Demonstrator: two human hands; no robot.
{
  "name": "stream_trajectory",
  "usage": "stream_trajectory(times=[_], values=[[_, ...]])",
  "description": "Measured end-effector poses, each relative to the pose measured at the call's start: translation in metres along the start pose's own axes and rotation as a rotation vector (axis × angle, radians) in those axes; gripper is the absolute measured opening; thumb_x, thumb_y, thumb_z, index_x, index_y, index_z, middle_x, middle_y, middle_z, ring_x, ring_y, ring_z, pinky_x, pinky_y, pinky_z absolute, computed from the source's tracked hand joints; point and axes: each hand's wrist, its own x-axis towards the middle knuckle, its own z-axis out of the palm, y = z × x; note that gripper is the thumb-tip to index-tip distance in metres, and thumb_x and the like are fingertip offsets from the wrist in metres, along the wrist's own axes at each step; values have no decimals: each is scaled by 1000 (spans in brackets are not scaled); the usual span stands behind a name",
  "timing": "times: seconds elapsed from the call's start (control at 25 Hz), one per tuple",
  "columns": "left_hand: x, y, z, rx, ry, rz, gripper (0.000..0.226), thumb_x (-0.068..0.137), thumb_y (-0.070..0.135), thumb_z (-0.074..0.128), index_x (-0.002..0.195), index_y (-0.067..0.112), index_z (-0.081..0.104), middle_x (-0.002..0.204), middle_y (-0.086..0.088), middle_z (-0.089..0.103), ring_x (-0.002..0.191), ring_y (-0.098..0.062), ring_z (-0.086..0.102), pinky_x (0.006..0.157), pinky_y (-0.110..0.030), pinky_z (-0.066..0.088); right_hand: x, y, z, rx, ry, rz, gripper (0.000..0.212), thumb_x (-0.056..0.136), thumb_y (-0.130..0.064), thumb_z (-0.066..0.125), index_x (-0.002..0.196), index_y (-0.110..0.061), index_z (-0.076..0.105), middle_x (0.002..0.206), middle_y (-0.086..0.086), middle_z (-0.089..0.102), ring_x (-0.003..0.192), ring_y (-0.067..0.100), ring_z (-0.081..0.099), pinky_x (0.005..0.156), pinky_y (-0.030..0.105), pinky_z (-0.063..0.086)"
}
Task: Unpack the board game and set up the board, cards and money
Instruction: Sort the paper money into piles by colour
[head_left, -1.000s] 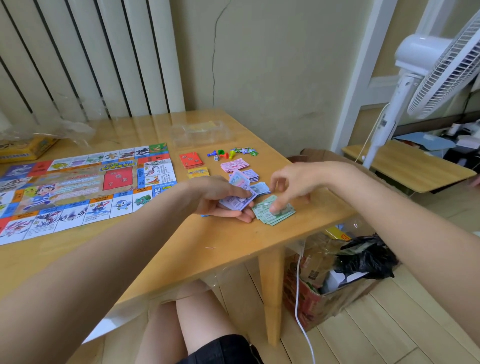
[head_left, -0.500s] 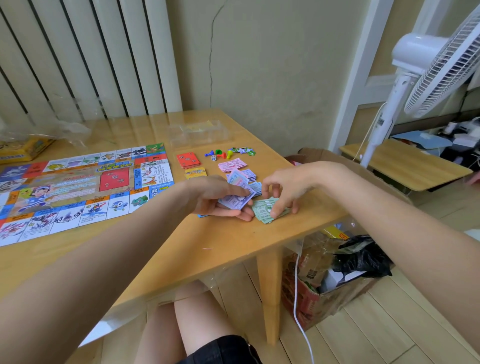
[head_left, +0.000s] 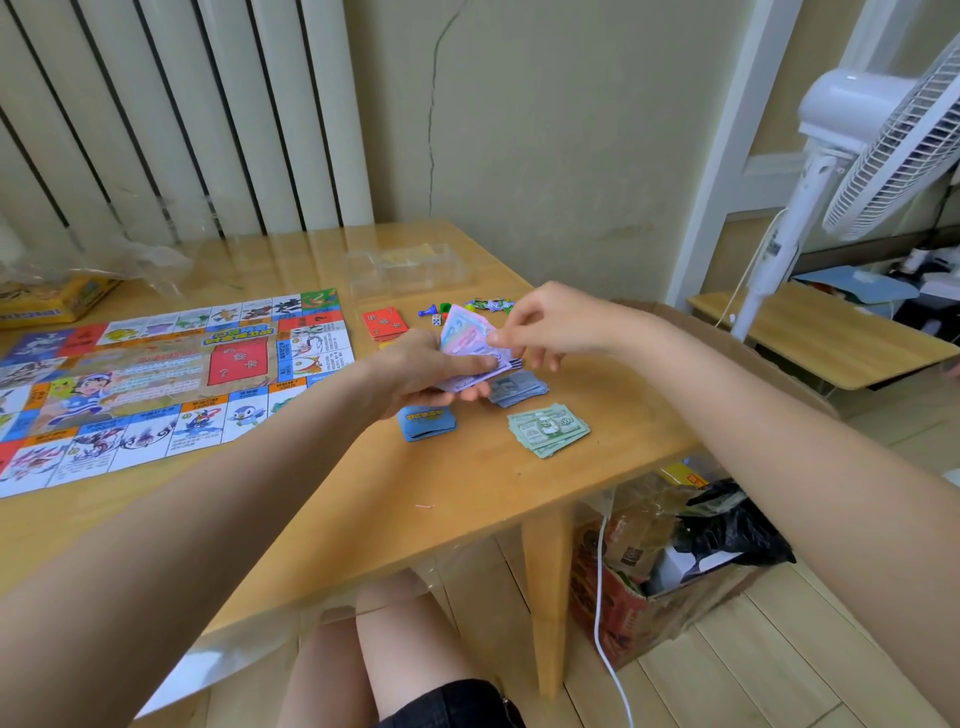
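Play money (head_left: 470, 348): a fanned purple wad held above the table (head_left: 467, 493), left hand (head_left: 415, 371) curled under and around it. Right hand (head_left: 545, 325) pinches the top note's right edge, thumb and fingers closed on it. Below the grip lie a blue card deck (head_left: 427, 421), grey notes (head_left: 519, 387) and green notes (head_left: 548, 428). Left of the grip the board (head_left: 156, 384) lies flat; behind it, red cards (head_left: 385, 323) and pawns (head_left: 434, 310).

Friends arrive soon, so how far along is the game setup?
Done: the board lies unfolded, red cards and blue cards sit stacked, green notes and grey-blue notes are piled. In hand: the left hand holds purple notes while the right hand pinches one. Left: sorting that stack.
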Motion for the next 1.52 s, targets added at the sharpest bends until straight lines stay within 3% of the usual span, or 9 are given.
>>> stream_trajectory(times=[0.12,0.32,0.52,0.68,0.8,1.0,1.16,1.32,1.52], values=[[1,12,-8,-53,-67,53,9,89,18,60,83,12,62,58,5,65,44,0,53,42,-10,38,9,-4,10,284,52,15,17,88,-15,63,72,-9,62,61,2,53,53,13,48,42,16,37],[14,11,-22,-293,-46,1,19,99,19,42,94,8,56,68,-7,66,44,-6,55,41,-13,41,31,3,14,466,156,49,14,82,1,65,73,-7,58,59,6,50,45,8,46,40,13,36],[27,-2,-40,-193,18,-65,14,98,18,46,93,10,56,63,2,71,51,-2,63,43,-12,47,59,19,13,353,216,126,19,78,1,70,70,-10,57,56,5,51,28,0,40,37,15,32],[36,-6,-44,-154,1,-80,5,92,18,57,93,14,60,69,4,73,57,-2,67,45,-11,47,65,32,19,-72,116,184,24,72,-12,78,61,-18,58,55,-5,51,48,3,43,43,12,33],[46,-7,-43,-142,9,-78,6,88,19,62,92,15,62,71,5,73,57,0,66,44,-10,45,68,32,19,-152,103,207,29,73,-20,78,63,-20,51,63,-9,48,57,3,41,49,17,31],[56,-8,-43,-160,76,-14,8,85,22,67,88,15,65,66,4,70,50,1,61,42,-11,42,71,16,9,486,75,119,12,86,-15,65,89,-4,62,71,5,59,58,12,52,48,18,40],[59,0,-44,-219,154,31,16,91,27,58,84,12,59,56,3,63,37,-2,46,36,-13,34,83,7,11,649,145,73,15,81,8,63,78,-5,58,64,9,55,48,7,52,43,14,39],[58,0,-53,-330,173,-27,37,101,27,34,81,8,57,47,1,57,33,-6,40,32,-13,27,106,20,16,385,326,209,23,79,7,65,68,-11,55,60,6,54,38,3,49,45,16,42],[55,-7,-57,-275,105,-38,19,100,14,37,94,6,53,56,-3,67,39,-6,51,35,-15,37,109,29,29,-208,261,216,5,78,-5,70,76,-9,71,93,7,69,94,20,61,72,23,40]])
